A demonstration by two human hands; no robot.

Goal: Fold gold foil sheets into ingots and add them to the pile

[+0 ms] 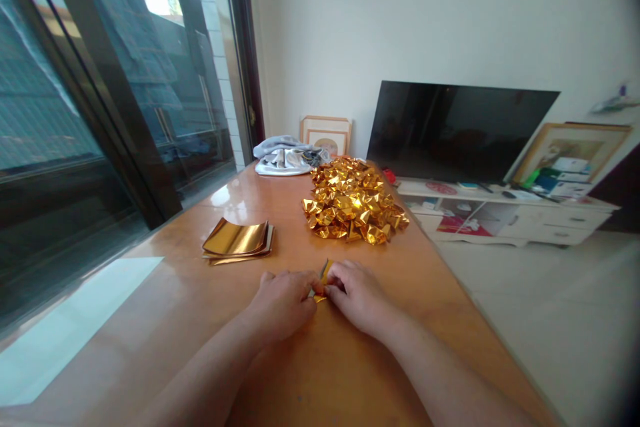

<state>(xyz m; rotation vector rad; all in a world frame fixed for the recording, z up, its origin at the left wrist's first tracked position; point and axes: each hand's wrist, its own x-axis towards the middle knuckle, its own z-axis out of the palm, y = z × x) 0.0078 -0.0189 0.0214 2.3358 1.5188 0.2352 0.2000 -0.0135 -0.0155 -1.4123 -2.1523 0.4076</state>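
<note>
Between my two hands, just above the wooden table [310,353], is a small folded piece of gold foil paper [325,271]. My left hand [287,300] grips its left side with closed fingers. From the right, my right hand [357,293] pinches the same piece, and the fingers of both hands cover much of it. Ahead and to the left lies a stack of flat gold foil sheets [237,239], its top sheet slightly curled. A large heap of folded gold foil pieces [353,203] sits beyond my hands, near the table's right edge.
Behind the heap is a bundle of grey cloth [287,155]. A pale sheet [95,313] lies along the table's left side. Glass sliding doors [115,80] stand at left. A white low cabinet [540,217] and a television [460,130] are off to the right.
</note>
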